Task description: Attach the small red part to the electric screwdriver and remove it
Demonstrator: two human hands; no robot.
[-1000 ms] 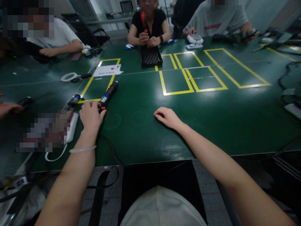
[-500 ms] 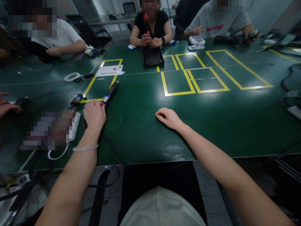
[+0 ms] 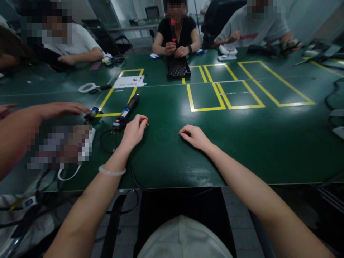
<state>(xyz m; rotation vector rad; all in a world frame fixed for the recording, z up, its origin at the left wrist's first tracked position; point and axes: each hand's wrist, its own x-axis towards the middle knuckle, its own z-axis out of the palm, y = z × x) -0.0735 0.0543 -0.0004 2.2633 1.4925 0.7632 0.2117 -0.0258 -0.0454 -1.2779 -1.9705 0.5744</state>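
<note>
My left hand (image 3: 135, 131) is closed in a pinch just right of a black electric screwdriver (image 3: 127, 111). A small orange spot (image 3: 146, 119) shows at its fingertips, too small to name. The screwdriver lies on the green table with its bit pointing away from me, and its black cord (image 3: 103, 138) curls beside my left wrist. To the right, my right hand (image 3: 195, 137) rests on the table with its fingers curled together. Whatever those fingers may hold is hidden.
Yellow tape rectangles (image 3: 207, 108) mark the table (image 3: 242, 143). A white sheet (image 3: 129, 81), tape roll (image 3: 88, 87) and black tray (image 3: 178, 70) lie farther back. Another person's hand (image 3: 67, 108) touches a small dark cylinder (image 3: 92, 113) at left. Several people sit opposite.
My left hand has moved right, away from the screwdriver's near end, the orange spot moving with it. Another person's arm has reached in from the left. My right hand stays in place.
</note>
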